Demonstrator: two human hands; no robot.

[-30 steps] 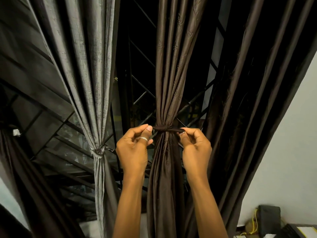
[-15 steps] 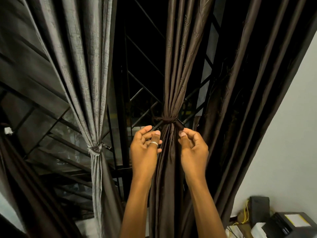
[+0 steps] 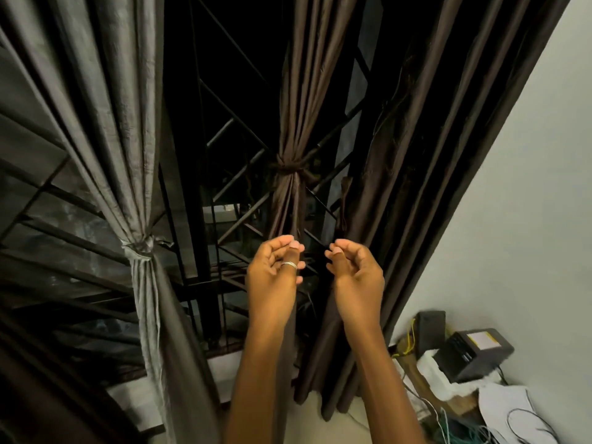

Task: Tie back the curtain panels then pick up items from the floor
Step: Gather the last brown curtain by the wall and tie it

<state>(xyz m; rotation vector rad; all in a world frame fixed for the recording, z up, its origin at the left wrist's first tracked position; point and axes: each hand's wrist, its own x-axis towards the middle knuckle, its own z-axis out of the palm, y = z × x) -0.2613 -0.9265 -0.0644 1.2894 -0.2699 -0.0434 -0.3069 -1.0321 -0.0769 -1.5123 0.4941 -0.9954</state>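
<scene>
Brown satin curtain panel [image 3: 290, 129], gathered by a matching brown fabric tie [image 3: 285, 165], hangs just above our hands. A second ago our fingers pinched that tie. Now our left hand [image 3: 274, 270] and right hand [image 3: 355, 270] have let go and dropped below it, loosely curled, holding nothing. Left of our left hand, the grey curtain panel [image 3: 128, 155] is tied too. Tying looks finished; white papers and cables [image 3: 503, 406] on the floor, below our right hand, likely come next.
</scene>
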